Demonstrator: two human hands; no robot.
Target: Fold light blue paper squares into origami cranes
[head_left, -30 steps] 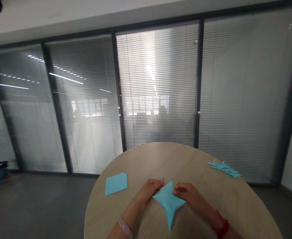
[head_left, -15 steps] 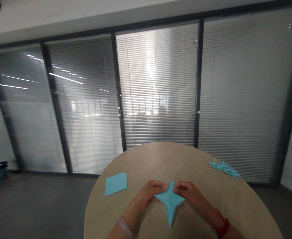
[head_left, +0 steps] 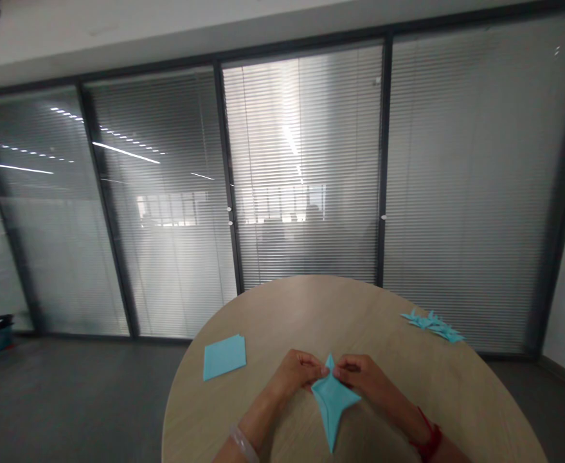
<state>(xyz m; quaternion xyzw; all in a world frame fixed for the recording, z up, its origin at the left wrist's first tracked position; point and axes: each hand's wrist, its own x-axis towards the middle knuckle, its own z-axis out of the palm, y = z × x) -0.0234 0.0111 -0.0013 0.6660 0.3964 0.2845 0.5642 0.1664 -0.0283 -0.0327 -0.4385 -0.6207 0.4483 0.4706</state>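
Over a round wooden table (head_left: pixel 263 315), left hand (head_left: pixel 294 374) and right hand (head_left: pixel 362 374) angle inward, pinching folded blue paper (head_left: pixel 333 405).

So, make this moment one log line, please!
left hand: holds blue star | right hand: holds blue star | table: blue square, blue folded shapes

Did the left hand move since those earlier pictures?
Yes, the left hand moved to the right, farther from the blue paper square that sits in the same spot.
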